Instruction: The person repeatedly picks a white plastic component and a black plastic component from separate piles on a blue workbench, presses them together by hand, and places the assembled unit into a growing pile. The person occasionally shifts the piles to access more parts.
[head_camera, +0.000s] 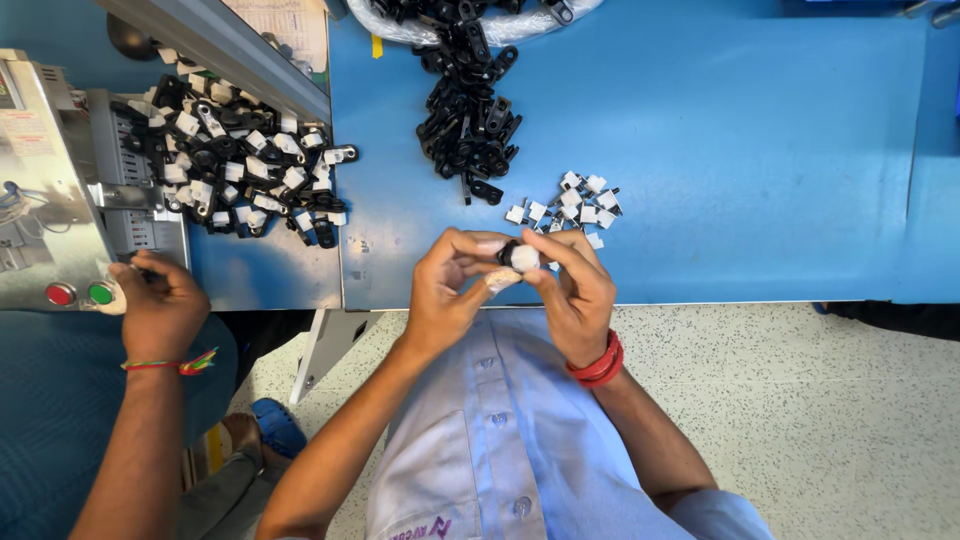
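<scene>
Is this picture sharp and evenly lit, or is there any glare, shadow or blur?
Head view: even, bright light on the blue table; soft short shadows beside the pile of black plastic clips; no strong glare; the small black-and-white part between the left hand and right hand is slightly soft.

Small black clip with white insert (520, 257), pinched above the table edge

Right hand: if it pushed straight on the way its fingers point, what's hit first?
The right hand points up-left, so it would first meet the small black-and-white part in its grip, then the left hand; depth unclear.
</scene>
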